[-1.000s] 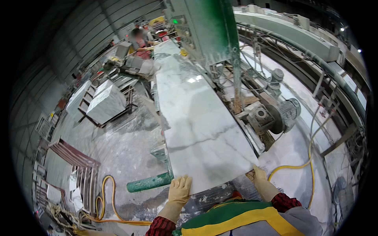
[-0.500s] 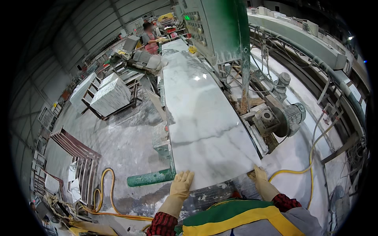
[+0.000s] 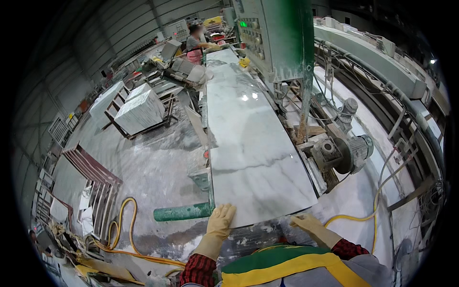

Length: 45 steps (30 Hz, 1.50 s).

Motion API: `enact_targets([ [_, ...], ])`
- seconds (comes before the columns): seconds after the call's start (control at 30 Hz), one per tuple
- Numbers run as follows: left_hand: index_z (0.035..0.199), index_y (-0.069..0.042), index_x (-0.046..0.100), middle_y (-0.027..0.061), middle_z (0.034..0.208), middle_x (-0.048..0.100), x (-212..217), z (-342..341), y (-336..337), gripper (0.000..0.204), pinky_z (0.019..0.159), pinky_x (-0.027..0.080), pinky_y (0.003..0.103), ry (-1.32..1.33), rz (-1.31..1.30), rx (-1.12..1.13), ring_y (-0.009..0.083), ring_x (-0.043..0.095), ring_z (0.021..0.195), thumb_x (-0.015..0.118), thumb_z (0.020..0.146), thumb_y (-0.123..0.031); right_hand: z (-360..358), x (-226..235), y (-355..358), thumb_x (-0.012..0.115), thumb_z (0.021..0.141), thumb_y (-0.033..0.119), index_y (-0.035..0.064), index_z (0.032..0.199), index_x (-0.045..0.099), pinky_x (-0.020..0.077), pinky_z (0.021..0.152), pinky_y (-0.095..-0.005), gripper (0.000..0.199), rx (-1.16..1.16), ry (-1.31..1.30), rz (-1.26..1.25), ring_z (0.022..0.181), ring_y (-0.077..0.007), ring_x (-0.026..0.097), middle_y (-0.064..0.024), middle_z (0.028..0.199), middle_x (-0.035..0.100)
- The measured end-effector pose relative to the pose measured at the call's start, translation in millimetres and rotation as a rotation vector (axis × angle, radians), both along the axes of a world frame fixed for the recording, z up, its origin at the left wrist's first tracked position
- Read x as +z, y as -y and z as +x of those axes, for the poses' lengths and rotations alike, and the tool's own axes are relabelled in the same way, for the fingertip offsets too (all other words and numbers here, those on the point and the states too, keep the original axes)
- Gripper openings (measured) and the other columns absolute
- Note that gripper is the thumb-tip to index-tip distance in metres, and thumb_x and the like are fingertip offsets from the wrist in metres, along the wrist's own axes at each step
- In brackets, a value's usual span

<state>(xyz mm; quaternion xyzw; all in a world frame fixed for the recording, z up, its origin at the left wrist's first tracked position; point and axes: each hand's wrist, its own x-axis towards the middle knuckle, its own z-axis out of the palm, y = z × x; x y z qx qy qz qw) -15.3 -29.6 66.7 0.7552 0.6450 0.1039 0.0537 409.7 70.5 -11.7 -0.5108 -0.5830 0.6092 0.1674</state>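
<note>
A long white marble slab (image 3: 260,184) with grey veins stretches away from me on a machine bed. My left hand (image 3: 220,220), in a cream rubber glove, grips the near left corner, its fingers lying over the top face. My right hand (image 3: 313,227), gloved the same way, is just off the near edge, left of the near right corner. Its fingers point left, loosely bent, and nothing shows in them.
A green roller (image 3: 182,212) juts out left of the slab. Motors (image 3: 354,152) and a green control cabinet (image 3: 272,43) line the right side. A co-worker (image 3: 195,45) stands at the far end. A yellow hose (image 3: 131,225) and metal racks (image 3: 91,165) occupy the left floor.
My right hand has left the slab's near right corner and moved left along the near edge. My left hand stays at its corner. The whole view has shifted slightly.
</note>
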Motion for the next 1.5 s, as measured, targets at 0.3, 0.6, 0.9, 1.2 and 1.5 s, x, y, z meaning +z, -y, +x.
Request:
enact_targets([
  [0.3,0.156,-0.010,0.058,0.0203,0.160,0.059,-11.1,-21.5,106.9,0.082,0.122,0.048,0.052,0.040,0.036,0.268,0.0446,0.055,0.147,0.093,0.083,-0.023,-129.5,112.1,-17.2,0.065,0.107,0.023,0.0071,0.121,0.067,0.0540,0.074,-0.0487,0.021,0.643,0.193,0.740,0.080,-0.0387,0.070,-0.0158,0.086,0.071],
  [0.6,0.154,-0.002,0.060,0.0277,0.152,0.064,-72.9,-26.9,328.9,0.075,0.123,0.048,0.054,0.152,-0.163,0.830,0.0480,0.058,0.144,0.091,0.090,-0.026,-227.6,61.3,-26.6,0.075,0.095,0.029,0.0094,0.125,0.069,0.0516,0.105,-0.0511,0.036,0.697,-0.155,1.447,0.122,-0.0385,0.065,-0.0152,0.130,0.067],
  [0.9,0.165,-0.003,0.052,0.0253,0.161,0.060,26.3,93.4,492.0,0.081,0.127,0.042,0.059,0.471,-0.159,1.527,0.0486,0.057,0.148,0.057,0.107,-0.060,-309.8,47.3,-11.0,0.071,0.095,0.027,0.0051,0.121,0.070,0.0477,0.113,-0.0471,0.034,0.729,-0.274,1.455,0.124,-0.0344,0.062,-0.0158,0.131,0.067],
  [1.2,0.160,0.000,0.055,0.0260,0.155,0.063,-9.2,76.8,568.7,0.076,0.123,0.045,0.058,-0.103,-0.269,1.630,0.0473,0.060,0.143,0.059,0.107,-0.055,-289.0,57.9,-22.8,0.067,0.099,0.028,0.0037,0.134,0.068,0.0477,0.119,-0.0487,0.043,0.819,-0.116,1.280,0.134,-0.0374,0.063,-0.0193,0.144,0.067],
  [1.5,0.155,0.003,0.059,0.0268,0.148,0.066,-59.3,102.1,661.4,0.071,0.119,0.049,0.056,-0.394,-0.334,1.689,0.0460,0.063,0.138,0.060,0.108,-0.050,-123.3,55.3,-77.0,0.066,0.105,0.035,0.0082,0.155,0.064,0.0430,0.129,-0.0513,0.057,0.831,0.296,1.302,0.151,-0.0413,0.055,-0.0214,0.161,0.061],
])
